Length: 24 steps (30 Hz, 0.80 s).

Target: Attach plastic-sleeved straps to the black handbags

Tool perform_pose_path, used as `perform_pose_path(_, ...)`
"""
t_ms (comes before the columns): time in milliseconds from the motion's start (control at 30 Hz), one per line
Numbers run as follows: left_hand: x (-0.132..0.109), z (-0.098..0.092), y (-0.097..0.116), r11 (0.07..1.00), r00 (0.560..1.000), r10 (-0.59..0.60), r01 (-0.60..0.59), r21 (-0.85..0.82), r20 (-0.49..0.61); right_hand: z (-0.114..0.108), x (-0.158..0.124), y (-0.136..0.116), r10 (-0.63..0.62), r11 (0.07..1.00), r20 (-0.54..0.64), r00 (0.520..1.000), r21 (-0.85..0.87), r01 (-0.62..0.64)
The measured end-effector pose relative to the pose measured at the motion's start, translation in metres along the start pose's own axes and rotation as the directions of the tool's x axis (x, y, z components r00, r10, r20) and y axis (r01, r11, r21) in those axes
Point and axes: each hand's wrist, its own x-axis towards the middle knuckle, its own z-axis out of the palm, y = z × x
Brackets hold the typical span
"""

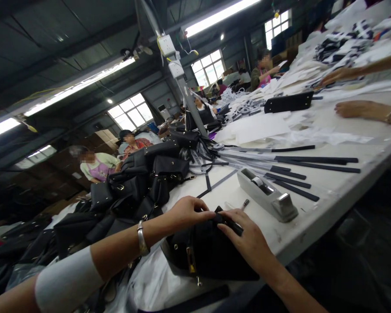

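Note:
A black handbag with gold-coloured metal fittings lies on the white table in front of me. My left hand, with a silver bracelet at its wrist, pinches the upper edge of the bag between thumb and fingers. From the other side my right hand grips the same edge, its fingertips close to those of the left. A black strap or flap runs between the two hands; its exact shape is lost in the dark material. Just beyond the right hand stands a grey tape dispenser.
Black bags are heaped on the left. Several black strips fan out past the dispenser. A small tool lies near my right hand. At right, a co-worker's hands rest near a black bag piece. Other people sit farther back.

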Motion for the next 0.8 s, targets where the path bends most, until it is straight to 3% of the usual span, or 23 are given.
perform_pose_path(267, 0.001, 0.003, 0.009, 0.985, 1.000, -0.002, -0.002, 0.174, 0.024, 0.007, -0.004, -0.003, -0.017, 0.999, -0.089, 0.996, -0.033, 0.014)
perform_pose_path(467, -0.001, 0.006, 0.026, 0.901, 0.997, 0.075, -0.067, 0.430, -0.002, 0.011, -0.009, -0.006, -0.077, 0.997, -0.141, 0.987, -0.039, 0.072)
perform_pose_path(667, 0.005, 0.004, 0.022, 0.919, 0.978, 0.094, -0.158, 0.361, 0.188, 0.012, -0.014, -0.002, -0.111, 0.994, -0.123, 0.986, -0.035, 0.107)
perform_pose_path(800, 0.002, 0.007, 0.021, 0.871, 0.980, 0.149, -0.192, 0.452, 0.129, 0.012, -0.015, 0.003, -0.090, 0.994, -0.108, 0.990, -0.065, 0.084)
